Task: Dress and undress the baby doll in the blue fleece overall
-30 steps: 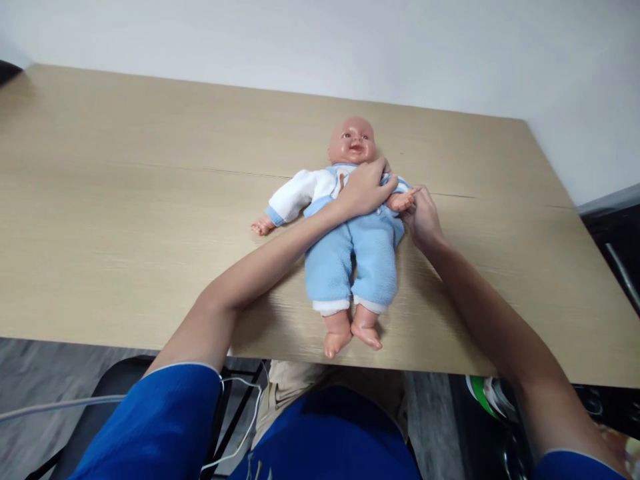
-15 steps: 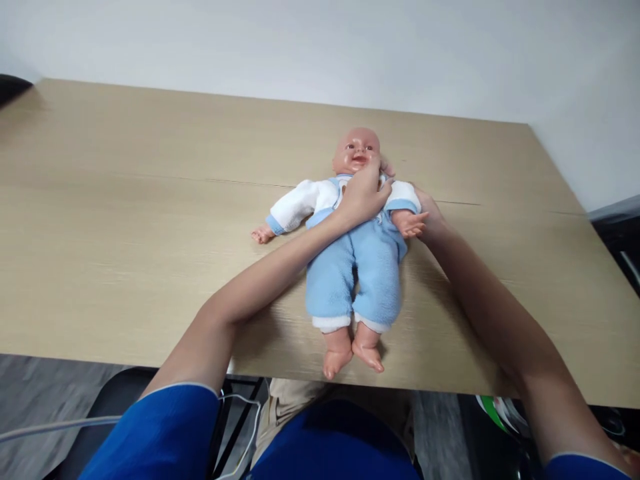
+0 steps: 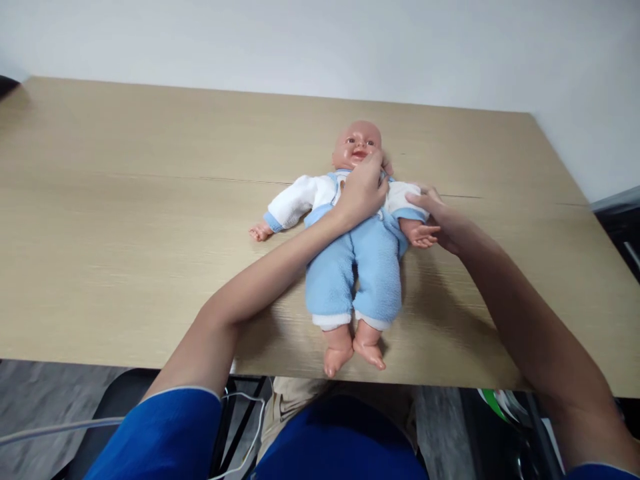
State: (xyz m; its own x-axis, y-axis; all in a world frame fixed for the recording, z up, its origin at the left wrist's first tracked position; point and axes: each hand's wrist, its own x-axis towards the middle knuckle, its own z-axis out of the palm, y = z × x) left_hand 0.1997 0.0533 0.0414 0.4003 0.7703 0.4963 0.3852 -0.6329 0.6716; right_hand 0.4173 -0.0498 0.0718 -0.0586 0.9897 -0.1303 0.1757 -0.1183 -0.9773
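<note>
Pale wood grain is running across the worktop [image 3: 125, 220], and a baby doll [image 3: 357, 260] is lying on its back there, near the front edge, with its bare feet almost reaching that edge. Its head is pointing toward the far white wall [image 3: 320, 40]. Light blue fleece trousers and a white top with blue cuffs are covering the doll.

Reaching across the doll's chest, the left hand [image 3: 363, 190] is resting just below the doll's chin, its fingers curled at the collar; whether they are pinching the cloth or only pressing on it, I cannot tell. Beside the doll's outstretched arm, on the side away from the left hand, the right hand [image 3: 440, 217] is lying with its fingers touching the white sleeve and blue cuff, lightly bent, so this grip is loose and spread rather than clamped.

On the doll's other side, its second arm is stretching out over bare worktop, the small hand lying flat. Below the doll's feet, past the worktop edge, blue sleeves [image 3: 160, 433] and a blue shirt are showing, along with a thin white cable [image 3: 240, 427].
</note>
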